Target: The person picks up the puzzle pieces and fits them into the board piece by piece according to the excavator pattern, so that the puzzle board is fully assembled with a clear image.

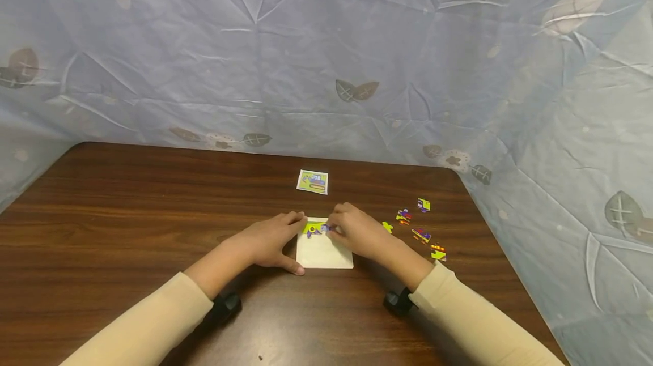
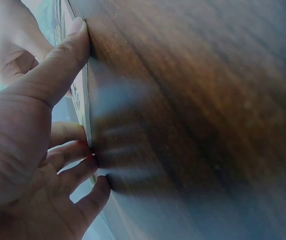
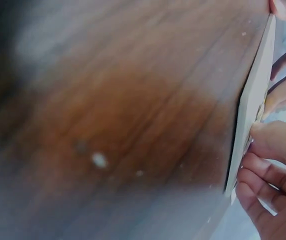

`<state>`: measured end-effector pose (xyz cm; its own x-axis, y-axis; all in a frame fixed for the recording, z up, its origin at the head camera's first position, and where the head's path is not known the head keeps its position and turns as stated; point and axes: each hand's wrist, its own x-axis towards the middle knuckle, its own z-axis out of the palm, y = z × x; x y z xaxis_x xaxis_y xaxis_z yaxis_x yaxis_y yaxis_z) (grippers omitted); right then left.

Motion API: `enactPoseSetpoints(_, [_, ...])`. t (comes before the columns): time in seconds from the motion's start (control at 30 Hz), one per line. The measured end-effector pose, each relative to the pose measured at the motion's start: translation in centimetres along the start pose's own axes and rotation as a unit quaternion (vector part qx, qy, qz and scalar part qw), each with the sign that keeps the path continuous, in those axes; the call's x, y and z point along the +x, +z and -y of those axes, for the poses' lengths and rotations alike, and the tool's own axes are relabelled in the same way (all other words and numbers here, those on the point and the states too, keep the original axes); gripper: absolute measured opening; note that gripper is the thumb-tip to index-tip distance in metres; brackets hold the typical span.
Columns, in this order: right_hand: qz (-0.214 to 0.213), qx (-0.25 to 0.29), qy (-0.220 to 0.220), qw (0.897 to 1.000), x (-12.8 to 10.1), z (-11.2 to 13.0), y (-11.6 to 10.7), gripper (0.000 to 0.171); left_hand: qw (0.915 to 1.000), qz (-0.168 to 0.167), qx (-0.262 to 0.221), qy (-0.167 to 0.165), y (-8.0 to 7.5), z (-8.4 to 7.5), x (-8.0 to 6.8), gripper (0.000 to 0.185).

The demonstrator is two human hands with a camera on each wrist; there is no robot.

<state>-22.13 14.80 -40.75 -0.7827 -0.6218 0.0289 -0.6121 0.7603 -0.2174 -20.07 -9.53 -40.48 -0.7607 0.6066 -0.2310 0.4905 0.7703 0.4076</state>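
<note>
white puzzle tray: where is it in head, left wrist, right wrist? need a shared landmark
Head: white puzzle tray lies centre frame on the table, between both hands.
Left wrist: seen edge-on as a thin pale strip at upper left, under the left thumb.
Right wrist: edge-on pale slab at the right border, beside the right fingers.
Shared landmark: dark wood table.

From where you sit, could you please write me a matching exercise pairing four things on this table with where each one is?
Things:
1. white puzzle tray
2. reference picture card
3. loose puzzle pieces
4. left hand

Places:
a. scattered on the wood to the right of the right hand
b. lying alone farther back on the table
c. between the two hands
d. against the tray's left edge

Pairs: 1-c, 2-b, 3-a, 4-d
</note>
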Motion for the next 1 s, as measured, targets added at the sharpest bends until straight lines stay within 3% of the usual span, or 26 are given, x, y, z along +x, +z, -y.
enactPoseSetpoints(0.33, [0.01,0.02,0.019,1.0,0.25,0.37,-0.24,0.014,0.9999,-0.004,-0.01,0.0,0.05,-0.12,-0.36,0.11])
enactPoseSetpoints(1.0, [-0.012,0.041,-0.001,0.999,0.13,-0.16,0.0,0.011,0.9995,-0.001,0.028,0.013,0.1,-0.02,-0.24,0.097])
